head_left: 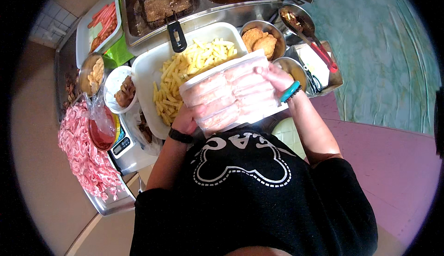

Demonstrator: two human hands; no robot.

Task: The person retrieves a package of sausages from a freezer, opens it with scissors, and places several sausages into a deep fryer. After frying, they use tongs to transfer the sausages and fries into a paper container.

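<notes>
A flat plastic-wrapped pack of pale pink sausage-shaped meat (pixel 232 94) is held in both hands, tilted over the near side of a white tub (pixel 144 66) of cut potato fries (pixel 201 56). My left hand (pixel 189 117) grips the pack's lower left edge. At its upper right side, my right hand (pixel 275 77) holds on, with the thumb on the film. Behind the tub, a fryer basket (pixel 166 4) sits in bubbling oil, its black handle (pixel 177 38) reaching over the tub's rim. The pack hides part of the tub and the fingers beneath it.
Breaded patties (pixel 259 41) fill a steel bowl beside the tub. Red-handled tongs (pixel 322 56) lean from another bowl, near scissors (pixel 314 80). To the left are raw meat strips (pixel 83 148), a red-brown bowl (pixel 102 134), a digital scale (pixel 122 148), a white bucket (pixel 121 72) and a tray of red sausages (pixel 104 20).
</notes>
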